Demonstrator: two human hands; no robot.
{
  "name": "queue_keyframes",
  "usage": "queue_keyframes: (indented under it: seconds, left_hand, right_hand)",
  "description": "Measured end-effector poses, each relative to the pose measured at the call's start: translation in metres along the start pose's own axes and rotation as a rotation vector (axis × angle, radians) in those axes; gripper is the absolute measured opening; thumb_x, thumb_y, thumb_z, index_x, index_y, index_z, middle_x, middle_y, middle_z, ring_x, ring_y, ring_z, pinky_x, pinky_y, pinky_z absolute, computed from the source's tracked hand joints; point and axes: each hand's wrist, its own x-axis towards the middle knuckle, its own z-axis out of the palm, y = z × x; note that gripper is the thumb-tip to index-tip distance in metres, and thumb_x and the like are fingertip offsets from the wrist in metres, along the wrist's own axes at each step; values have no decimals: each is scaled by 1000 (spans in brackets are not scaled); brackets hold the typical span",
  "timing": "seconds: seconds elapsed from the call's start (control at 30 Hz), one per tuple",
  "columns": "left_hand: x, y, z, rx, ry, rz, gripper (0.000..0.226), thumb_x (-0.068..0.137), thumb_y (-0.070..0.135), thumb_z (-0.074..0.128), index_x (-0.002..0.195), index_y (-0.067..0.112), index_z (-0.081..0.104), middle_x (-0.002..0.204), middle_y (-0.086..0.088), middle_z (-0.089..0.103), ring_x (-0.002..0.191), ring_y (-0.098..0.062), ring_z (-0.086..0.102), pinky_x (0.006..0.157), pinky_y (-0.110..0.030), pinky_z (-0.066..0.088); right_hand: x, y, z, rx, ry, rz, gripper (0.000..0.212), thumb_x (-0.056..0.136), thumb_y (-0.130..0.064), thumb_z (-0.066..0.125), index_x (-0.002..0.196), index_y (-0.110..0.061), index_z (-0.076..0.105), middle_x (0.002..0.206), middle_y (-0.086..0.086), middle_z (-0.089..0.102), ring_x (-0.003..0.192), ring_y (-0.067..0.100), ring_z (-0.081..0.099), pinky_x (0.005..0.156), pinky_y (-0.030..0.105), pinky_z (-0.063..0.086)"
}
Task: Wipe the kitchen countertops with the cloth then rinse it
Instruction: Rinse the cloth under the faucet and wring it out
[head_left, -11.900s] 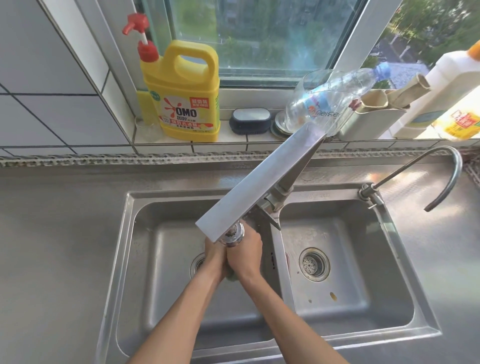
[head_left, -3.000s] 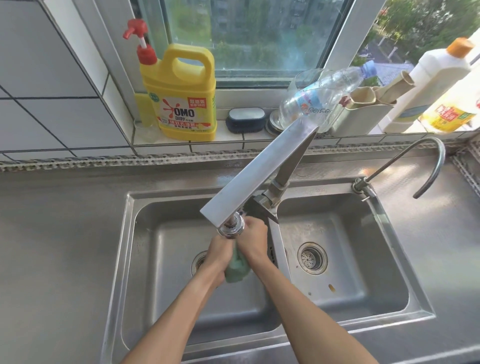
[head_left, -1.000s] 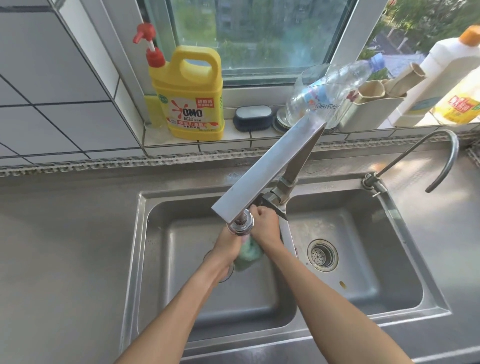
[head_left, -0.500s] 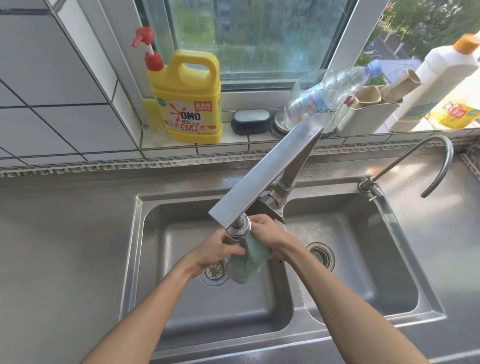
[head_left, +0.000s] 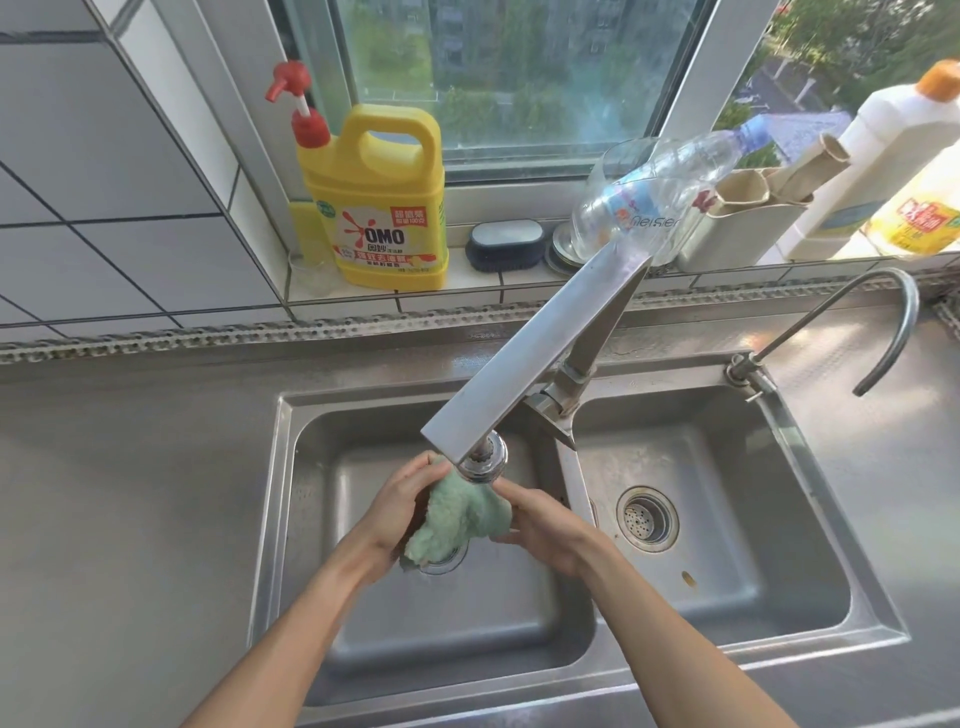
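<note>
Both hands grip cloth (head_left: 457, 512); OMO jug (head_left: 382, 208) behind.

Both hands (head_left: 400, 514) (head_left: 545, 530) grip a green cloth (head_left: 457, 519) – under the tap (head_left: 483, 460) (left basin)

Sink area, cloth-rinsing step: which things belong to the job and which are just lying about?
In use:
green cloth
left hand
right hand
faucet
left basin

Lying about:
yellow detergent jug
clear plastic bottle
white bottle
thin curved tap
</note>
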Motion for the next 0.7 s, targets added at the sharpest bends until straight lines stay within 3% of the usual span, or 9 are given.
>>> queue_keyframes:
  seconds: [0.03,0.07,0.13,0.17,0.23,0.33,0.47,0.63,0.7]
  left_hand:
    - [-2,-1,-4,-46,4,3,26,88,37,71,93,11,66,90,-9,67,85,-23,62,76,-32,56]
    - [-2,0,-7,-102,21,-3,33,91,35,69,103,5,67,100,-14,67,94,-26,64,87,-38,56]
    - [-4,3,-10,-182,63,-25,47,97,31,64,128,-4,58,121,-20,61,113,-34,58,106,-55,45]
    - [-5,5,-10,-177,87,-31,46,99,31,62,133,-1,57,124,-19,59,115,-36,55,105,-58,42]
    - [-3,3,-11,-101,160,-32,42,104,31,58,131,-1,57,121,-17,61,112,-34,58,102,-61,44]
    - [1,-4,-7,58,247,2,45,107,33,54,125,-8,55,112,-16,68,104,-26,67,106,-57,50]
    - [9,-12,6,51,349,7,46,107,35,55,122,-9,55,107,-16,68,99,-26,66,103,-58,52]
    - [20,-11,13,-29,431,33,37,104,36,59,115,1,64,115,-28,71,109,-40,70,101,-57,54]
    - [24,-8,20,-82,433,46,50,98,40,62,118,-5,62,122,-30,69,108,-41,71,102,-63,51]
  right_hand:
    - [0,5,1,52,-24,-13,57,87,-60,69,129,-21,71,131,2,70,120,18,64,105,37,45]
    - [1,9,3,105,-35,-27,56,87,-53,73,130,-17,70,131,3,69,119,18,64,104,35,44]
    - [3,13,7,187,-5,-67,53,84,-42,78,126,-9,71,125,6,71,113,20,65,102,34,48]
    - [4,14,10,210,27,-93,50,84,-38,79,122,-7,72,121,8,72,108,20,67,99,34,50]
    - [6,9,15,251,126,-142,46,79,-38,82,110,-5,73,105,8,75,90,17,69,83,31,55]
    - [5,1,20,257,302,-190,35,76,-44,83,89,-17,64,83,2,69,70,12,62,62,25,50]
    - [5,-3,25,240,374,-278,19,93,-36,73,92,-18,68,91,4,73,82,15,68,69,28,56]
    - [-1,-11,23,468,297,-300,22,94,-22,71,108,-6,73,110,21,74,100,32,73,80,41,60]
    - [-1,-16,33,504,334,-289,19,94,-24,72,107,-10,75,110,21,75,100,34,74,78,45,61]
